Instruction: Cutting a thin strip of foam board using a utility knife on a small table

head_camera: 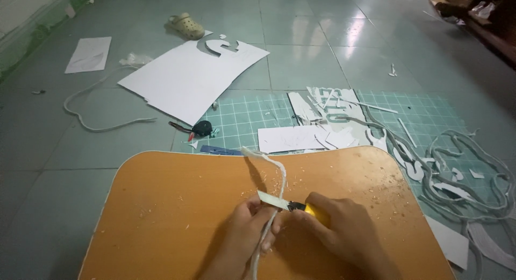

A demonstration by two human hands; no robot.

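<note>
Right at the near middle of the orange table (161, 205), a thin white strip (271, 170) of foam-like material stands up from the left hand (248, 226) and curls over at its top. That hand is clamped around the strip's lower part, thumb and fingers pinching it so it stays taut and steady. Across the strip lies the blade of a yellow-handled utility knife (293, 206), held in the right hand (336, 226), which is closed tight on the handle; the blade's flat meets the strip just above the left thumb, probably so the edge can shave it while the fingers stay clear. Small pale shavings (371, 175) are scattered over the tabletop around both hands, thickest toward the right.

Beyond the table's far edge a green cutting mat (242, 116) lies on the tiled floor (301, 43), carrying white offcuts and a cut-out sheet. A tangle of long white trimmings (467, 172) sprawls to the right. Farther off rest a large white board (183, 81) with a shape cut from its edge, and a beige clog (186, 26).
</note>
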